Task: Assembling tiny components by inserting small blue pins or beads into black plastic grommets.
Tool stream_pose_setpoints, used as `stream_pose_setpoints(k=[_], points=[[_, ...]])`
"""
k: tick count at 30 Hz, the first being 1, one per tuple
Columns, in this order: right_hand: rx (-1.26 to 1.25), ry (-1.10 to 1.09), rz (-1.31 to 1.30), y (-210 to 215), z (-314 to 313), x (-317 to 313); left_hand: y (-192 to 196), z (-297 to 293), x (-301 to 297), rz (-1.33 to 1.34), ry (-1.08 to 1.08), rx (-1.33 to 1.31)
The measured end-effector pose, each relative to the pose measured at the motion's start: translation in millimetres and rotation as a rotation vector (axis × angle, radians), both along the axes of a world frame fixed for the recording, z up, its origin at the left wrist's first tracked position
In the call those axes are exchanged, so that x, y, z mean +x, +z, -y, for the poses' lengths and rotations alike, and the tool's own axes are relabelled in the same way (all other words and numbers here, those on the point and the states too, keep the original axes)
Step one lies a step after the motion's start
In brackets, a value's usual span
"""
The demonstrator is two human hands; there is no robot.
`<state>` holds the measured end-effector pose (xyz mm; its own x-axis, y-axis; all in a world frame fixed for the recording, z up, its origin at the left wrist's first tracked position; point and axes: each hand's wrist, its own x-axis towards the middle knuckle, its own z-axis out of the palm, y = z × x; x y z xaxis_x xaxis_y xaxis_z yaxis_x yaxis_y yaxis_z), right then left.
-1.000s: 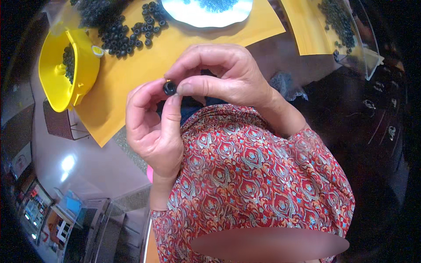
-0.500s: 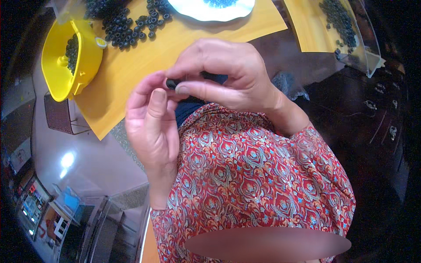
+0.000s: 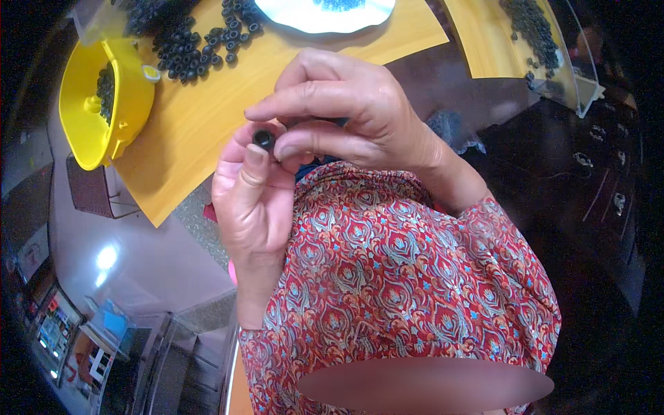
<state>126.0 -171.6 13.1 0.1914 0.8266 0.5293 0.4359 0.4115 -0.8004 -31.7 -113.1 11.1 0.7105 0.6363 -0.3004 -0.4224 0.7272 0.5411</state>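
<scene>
- We see the small black ring [image 3: 263, 140] at the left hand's fingertips, its hole facing up toward us; we make out no long axis.
- Our left hand [image 3: 252, 197] pinches it between thumb and fingers.
- Our right hand [image 3: 356, 114] is curved, thumb and forefinger parted; its thumb lies just right of the ring, contact unclear, forefinger beyond.
- Farther out we see loose black rings [image 3: 183, 59], a yellow tub [image 3: 135, 104] and a white plate [image 3: 318, 25]; none stands between our hands.

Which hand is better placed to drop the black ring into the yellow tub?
Likely the left hand: it appears to pinch the black ring and is nearer the yellow tub.
</scene>
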Motion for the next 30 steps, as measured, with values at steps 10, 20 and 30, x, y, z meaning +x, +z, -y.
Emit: stream_pose_setpoints(k=[10, 20, 30], points=[[-0.064, 0.069, -0.071, 0.1, 0.3, 7.6, -3.5, -3.1, 2.2, -0.031, -0.081, -0.045], [-0.057, 0.105, -0.141, -3.4, -2.6, 9.8, -5.2, -2.6, 5.3, -0.008, -0.074, 0.001], [-0.066, 0.192, -0.261, -6.4, -4.5, 14.4, -6.5, -4.2, 6.4, -0.032, 0.036, 0.352]])
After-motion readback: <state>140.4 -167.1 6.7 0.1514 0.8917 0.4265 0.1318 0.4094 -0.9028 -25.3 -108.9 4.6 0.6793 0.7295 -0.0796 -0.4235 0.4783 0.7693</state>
